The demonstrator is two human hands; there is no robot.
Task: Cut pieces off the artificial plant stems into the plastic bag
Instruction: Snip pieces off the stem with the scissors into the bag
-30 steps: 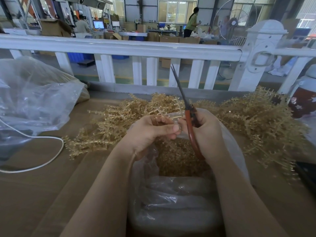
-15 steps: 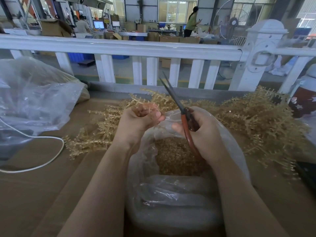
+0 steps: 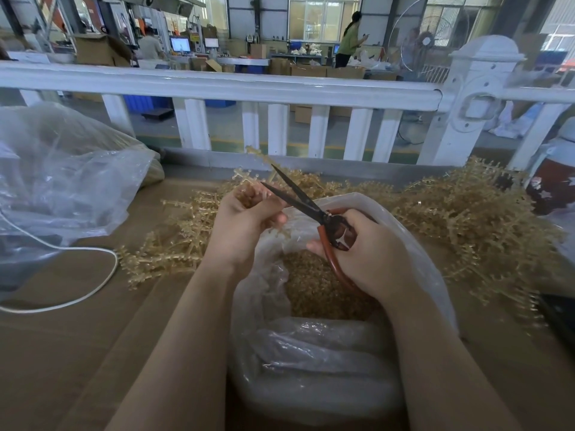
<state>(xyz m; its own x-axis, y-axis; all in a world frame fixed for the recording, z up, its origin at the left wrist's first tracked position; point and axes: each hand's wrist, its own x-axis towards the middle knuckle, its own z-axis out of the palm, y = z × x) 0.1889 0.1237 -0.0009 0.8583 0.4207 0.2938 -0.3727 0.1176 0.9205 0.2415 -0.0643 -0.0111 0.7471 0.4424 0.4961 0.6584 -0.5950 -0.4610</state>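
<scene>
The left hand's fingers (image 3: 264, 213) are curled round a tan artificial plant stem (image 3: 249, 178), pinching it so its tip sticks up past the knuckles; the left hand (image 3: 242, 225) is raised over the far left rim of the plastic bag (image 3: 311, 362). The right hand's fingers (image 3: 348, 225) are hooked through the red loops of the scissors (image 3: 311, 209), whose dark blades stand parted, tips just beside the held stem. The right hand (image 3: 370, 253) hovers above the bag's open mouth. Inside the bag lies a heap of cut pieces (image 3: 314, 290). Around the bag a pile of uncut stems (image 3: 466, 219) spreads across the brown bench (image 3: 77, 353), with a white cable (image 3: 93, 287) and another clear bag (image 3: 62, 181) at left
</scene>
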